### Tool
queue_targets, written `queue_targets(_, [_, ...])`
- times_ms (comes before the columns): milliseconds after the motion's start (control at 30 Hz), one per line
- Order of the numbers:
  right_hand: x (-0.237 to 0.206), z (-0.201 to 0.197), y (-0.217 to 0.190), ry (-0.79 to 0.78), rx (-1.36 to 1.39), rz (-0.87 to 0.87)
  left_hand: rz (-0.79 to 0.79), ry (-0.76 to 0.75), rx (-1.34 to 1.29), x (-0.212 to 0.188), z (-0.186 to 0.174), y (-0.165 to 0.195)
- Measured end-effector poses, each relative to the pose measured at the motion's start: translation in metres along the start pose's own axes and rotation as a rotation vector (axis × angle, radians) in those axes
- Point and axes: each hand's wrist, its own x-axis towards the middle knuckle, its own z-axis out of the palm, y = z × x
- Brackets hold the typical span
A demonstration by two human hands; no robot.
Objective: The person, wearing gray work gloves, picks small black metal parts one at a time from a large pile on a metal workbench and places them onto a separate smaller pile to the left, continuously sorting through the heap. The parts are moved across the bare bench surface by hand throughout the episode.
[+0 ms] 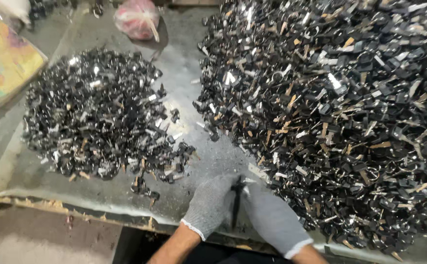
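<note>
At your far left a flat package with a yellow, multicoloured printed face lies at an angle on the table, its print too blurred to make out. Just right of it sits the smaller pile of little black and silver metal parts, with a few strays trailing off its lower right edge toward you. Up at the back, between the two piles, a knotted pink plastic bag rests on the bare grey surface. At the near edge, both your hands are in grey knit gloves and pressed close together: your left hand and your right hand meet around one thin dark part, which stands roughly upright between them. Your fingers are curled closed on it from both sides, though you cannot tell exactly which fingers pinch it. Your right hand lies against the foot of the big pile, a heap of black, silver and tan parts filling the right side of the table.
</note>
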Motion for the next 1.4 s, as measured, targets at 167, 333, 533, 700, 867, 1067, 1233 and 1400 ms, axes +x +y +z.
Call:
queue_targets(167, [0.006, 0.016, -0.001, 0.313, 0.048, -0.021, -0.058, -0.142, 0.229, -0.004, 0.009, -0.003])
queue_targets(333, [0.009, 0.024, 0.000, 0.164, -0.035, 0.021, 0.040, -0.129, 0.282, -0.006, 0.013, 0.000])
queue_targets(533, [-0.005, 0.013, 0.003, 0.284, -0.022, -0.181, -0.106, -0.060, 0.080, -0.001, 0.006, 0.004])
queue_targets(700, [0.000, 0.034, -0.008, 0.243, -0.069, 0.186, 0.109, 0.029, 0.091, -0.006, 0.014, 0.003])
queue_targets(867, [0.010, 0.012, 0.013, 0.147, 0.181, -0.206, -0.030, 0.021, 0.034, -0.007, 0.008, 0.008])
queue_targets(1067, [-0.005, 0.012, -0.001, 0.168, -0.001, -0.044, -0.023, 0.052, 0.246, -0.011, 0.008, 0.014])
queue_targets(1233, [-0.020, 0.015, 0.002, 0.192, 0.006, -0.034, -0.110, 0.081, 0.203, -0.014, 0.010, 0.015])
queue_targets(1400, [-0.012, 0.019, -0.001, 0.105, -0.064, -0.026, 0.017, 0.085, 0.055, -0.009, 0.007, 0.015])
